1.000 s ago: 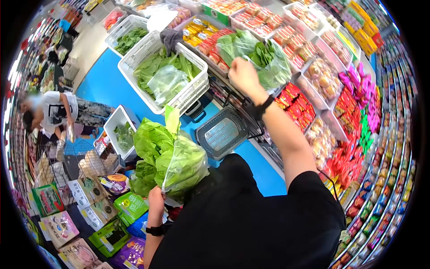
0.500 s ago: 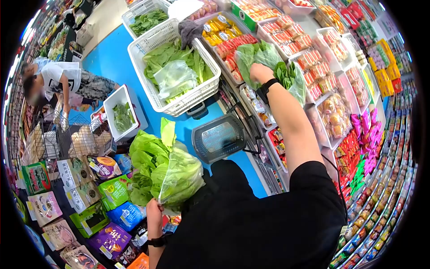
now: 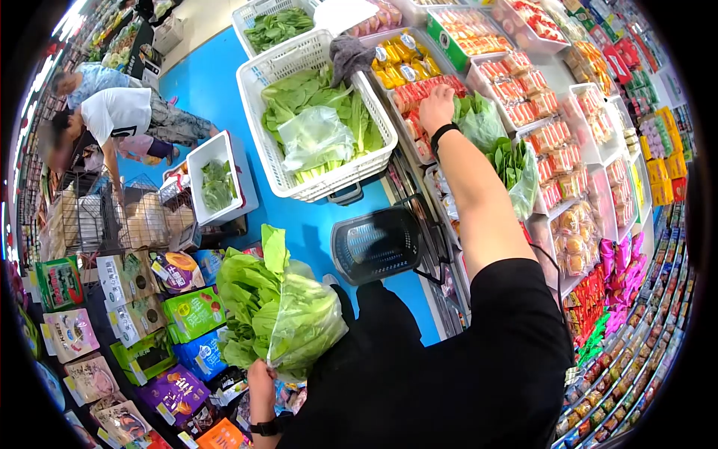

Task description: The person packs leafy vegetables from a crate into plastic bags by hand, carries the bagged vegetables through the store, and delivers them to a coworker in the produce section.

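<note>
My left hand (image 3: 262, 385) is closed on the edge of a clear plastic bag of leafy lettuce (image 3: 288, 307), whose leaves stick out of the top. My right hand (image 3: 437, 110) is stretched over a bin of red-wrapped snacks (image 3: 420, 91), with no object visible in its fingers. Close beside its wrist, a bag of green leaves (image 3: 479, 123) lies on the snack bins. Another bag of dark greens (image 3: 516, 168) lies just below that one, near my forearm.
A white crate (image 3: 250, 112) of leafy greens stands ahead, with a grey cloth (image 3: 350, 58) on its rim. A dark shopping basket (image 3: 378, 243) is on the blue floor. Two people (image 3: 120, 120) bend by a wire cart (image 3: 112, 213). Packaged snacks (image 3: 176, 393) line the left.
My right hand has come off the bag of greens and moved forward and left over the snacks. The view has shifted slightly. My left hand still holds the lettuce bag.
</note>
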Demonstrator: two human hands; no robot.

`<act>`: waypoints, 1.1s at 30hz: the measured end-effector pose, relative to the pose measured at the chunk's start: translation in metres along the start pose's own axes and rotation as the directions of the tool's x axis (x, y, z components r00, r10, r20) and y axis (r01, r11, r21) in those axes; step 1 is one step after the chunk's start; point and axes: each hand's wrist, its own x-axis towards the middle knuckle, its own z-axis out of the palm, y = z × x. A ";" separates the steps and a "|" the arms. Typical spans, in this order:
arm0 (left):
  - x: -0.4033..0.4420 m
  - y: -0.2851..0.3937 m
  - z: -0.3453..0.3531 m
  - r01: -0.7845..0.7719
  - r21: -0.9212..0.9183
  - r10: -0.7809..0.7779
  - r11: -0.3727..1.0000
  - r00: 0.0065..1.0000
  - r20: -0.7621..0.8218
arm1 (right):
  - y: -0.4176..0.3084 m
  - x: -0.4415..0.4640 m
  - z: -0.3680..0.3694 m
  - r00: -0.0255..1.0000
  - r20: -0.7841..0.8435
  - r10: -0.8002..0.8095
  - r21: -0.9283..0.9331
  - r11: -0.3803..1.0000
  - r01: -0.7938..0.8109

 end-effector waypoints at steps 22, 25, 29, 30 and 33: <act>0.030 0.051 0.025 0.107 -0.119 -0.083 0.987 0.978 0.190 | 0.115 -0.199 -0.046 0.932 -0.068 0.356 0.530 0.804 -0.269; 0.030 0.051 0.027 0.004 -0.063 0.008 0.998 0.984 0.180 | 0.116 -0.202 -0.061 0.907 0.196 0.374 0.662 0.632 -0.404; 0.030 0.051 0.028 -0.075 -0.034 0.080 0.997 0.979 0.189 | 0.105 -0.195 -0.059 0.930 0.205 0.306 0.701 0.618 -0.357; 0.027 0.053 0.028 -0.060 -0.041 0.067 0.997 0.977 0.202 | 0.101 -0.194 -0.049 0.930 0.210 0.301 0.700 0.618 -0.358; 0.023 0.054 0.032 -0.033 -0.052 0.042 0.998 0.981 0.190 | 0.092 -0.180 0.005 0.968 0.180 0.177 0.701 0.667 -0.253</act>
